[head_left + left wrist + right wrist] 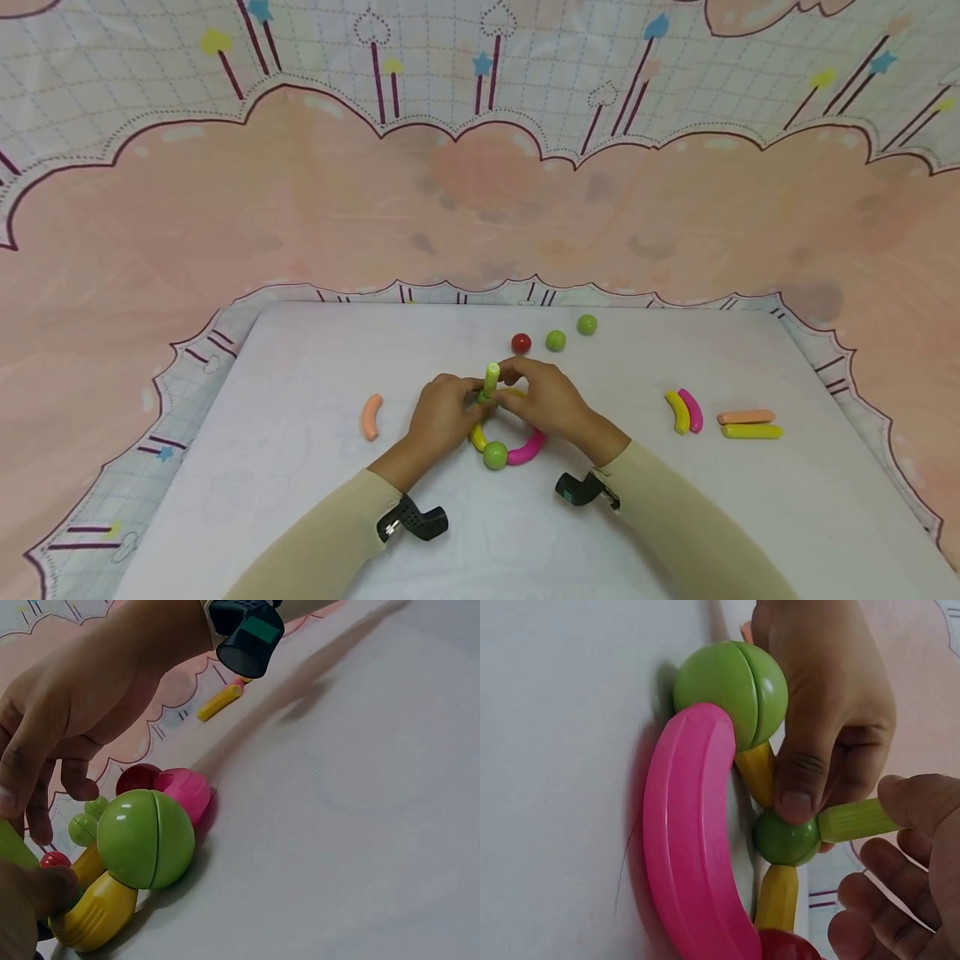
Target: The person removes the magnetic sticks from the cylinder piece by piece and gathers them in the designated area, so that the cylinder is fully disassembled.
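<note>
Several toy pieces form a ring on the table: a green ball [495, 455] at the front, a pink curved piece [527, 448], a red ball [787, 945], and yellow curved pieces [778, 896]. My left hand [447, 412] pinches another green ball [787, 838] at the ring's far left, its thumb on the near side. From that ball a light green stick [491, 381] stands up. Beside the stick is my right hand [550, 400], fingers loosely bent and spread. In the right wrist view its thumb overlaps the stick's end; whether they touch I cannot tell.
A red ball [521, 342] and two green balls [556, 340] lie behind the ring. An orange curved piece [371, 417] is at left. Yellow [677, 412] and pink [691, 410] curved pieces lie at right, beside orange [746, 417] and yellow-green [752, 432] sticks.
</note>
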A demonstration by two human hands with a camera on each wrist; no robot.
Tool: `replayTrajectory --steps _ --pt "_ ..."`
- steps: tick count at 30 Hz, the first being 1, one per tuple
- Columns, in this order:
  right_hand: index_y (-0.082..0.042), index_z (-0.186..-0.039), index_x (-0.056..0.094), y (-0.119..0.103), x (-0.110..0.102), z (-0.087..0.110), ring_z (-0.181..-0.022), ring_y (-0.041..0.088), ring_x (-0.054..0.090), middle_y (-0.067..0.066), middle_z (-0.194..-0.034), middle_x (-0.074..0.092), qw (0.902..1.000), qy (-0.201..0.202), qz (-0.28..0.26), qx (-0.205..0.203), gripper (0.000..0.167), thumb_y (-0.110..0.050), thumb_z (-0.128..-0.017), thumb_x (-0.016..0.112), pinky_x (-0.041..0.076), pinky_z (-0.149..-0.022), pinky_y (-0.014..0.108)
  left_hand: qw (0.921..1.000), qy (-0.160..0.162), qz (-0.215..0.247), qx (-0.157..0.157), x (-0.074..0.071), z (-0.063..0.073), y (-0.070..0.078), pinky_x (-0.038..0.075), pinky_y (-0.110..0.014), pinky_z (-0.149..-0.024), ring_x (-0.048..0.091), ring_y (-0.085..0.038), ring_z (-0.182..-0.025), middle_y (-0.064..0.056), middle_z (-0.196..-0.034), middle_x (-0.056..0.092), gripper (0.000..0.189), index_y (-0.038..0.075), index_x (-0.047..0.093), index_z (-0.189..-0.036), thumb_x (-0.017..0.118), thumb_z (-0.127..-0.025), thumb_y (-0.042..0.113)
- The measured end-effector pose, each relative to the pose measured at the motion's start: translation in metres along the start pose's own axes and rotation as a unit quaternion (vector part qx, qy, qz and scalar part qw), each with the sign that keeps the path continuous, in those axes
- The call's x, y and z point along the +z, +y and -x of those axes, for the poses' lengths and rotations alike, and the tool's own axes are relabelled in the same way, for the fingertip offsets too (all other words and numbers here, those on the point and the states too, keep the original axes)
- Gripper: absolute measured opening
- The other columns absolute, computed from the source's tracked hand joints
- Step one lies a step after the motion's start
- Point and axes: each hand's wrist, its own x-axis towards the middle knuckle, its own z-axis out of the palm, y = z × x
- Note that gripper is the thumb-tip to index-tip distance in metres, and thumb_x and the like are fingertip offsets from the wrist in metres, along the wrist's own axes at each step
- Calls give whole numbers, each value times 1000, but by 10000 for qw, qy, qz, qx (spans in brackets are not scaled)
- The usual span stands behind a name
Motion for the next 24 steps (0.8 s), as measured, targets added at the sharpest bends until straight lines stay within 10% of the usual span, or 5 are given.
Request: replayTrajectory --steps 9,24 --pt "-19 -116 70 -5 8 -5 -101 17 66 -5 -103 72 9990 -117 69 432 27 -24 -91 80 52 -88 40 9999 141 -72 55 0 0 0 51 -43 -88 67 -25 -98 -2 -104 77 31 10 79 -113 83 -88 28" --pt "-13 -120 63 -7 6 -2 -92 17 67 1 -109 73 9971 -372 643 -154 25 -24 -98 71 54 -77 36 9996 201 -168 144 0 -1 -3 50 -44 -86 68 -25 -96 -2 -102 78 35 11 80 -112 86 -84 31"
